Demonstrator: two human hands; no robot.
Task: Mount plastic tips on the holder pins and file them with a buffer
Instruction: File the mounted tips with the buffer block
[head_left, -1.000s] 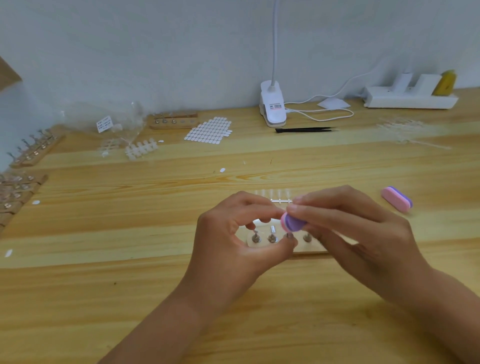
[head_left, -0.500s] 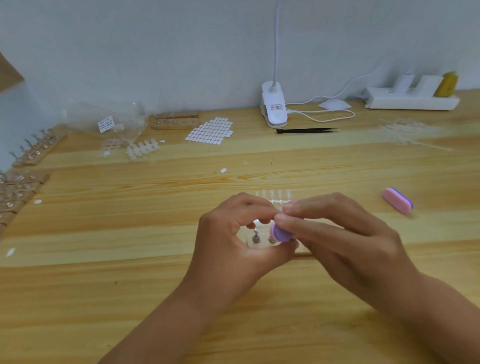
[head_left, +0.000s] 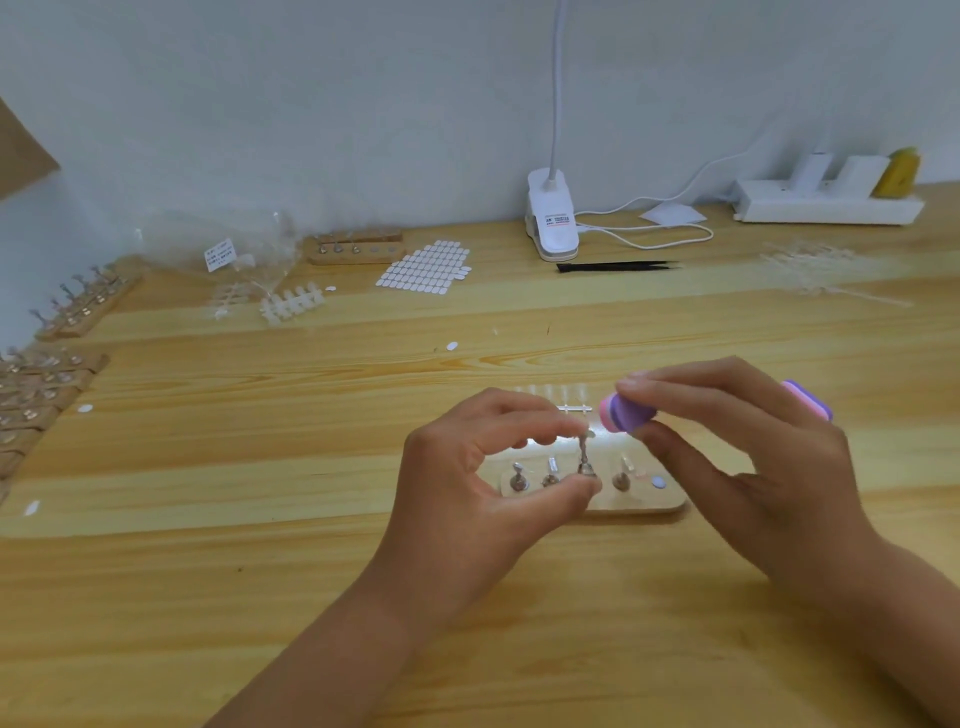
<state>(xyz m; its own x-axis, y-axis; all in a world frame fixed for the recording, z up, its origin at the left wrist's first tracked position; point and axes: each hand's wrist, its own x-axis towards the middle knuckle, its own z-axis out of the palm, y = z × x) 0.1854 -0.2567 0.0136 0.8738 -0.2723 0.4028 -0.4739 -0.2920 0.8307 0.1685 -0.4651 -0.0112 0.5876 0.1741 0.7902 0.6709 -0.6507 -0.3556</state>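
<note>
A wooden holder with several metal pins lies on the table in front of me. My left hand pinches the third pin between forefinger at its top and thumb at its base; a small clear tip sits on the pin's top. My right hand grips a pink and purple buffer, held up and to the right of that pin, apart from it. A strip of clear plastic tips lies just behind the holder. A second pink and purple buffer shows behind my right hand.
More wooden pin holders line the left edge, and one stands at the back. A sheet of white stickers, a clear bag, black tweezers, a lamp clamp and a power strip lie along the back.
My right hand has lifted the buffer up and to the right, away from the pin. The pin and the holder's right end now show. My left hand keeps its pinch.
</note>
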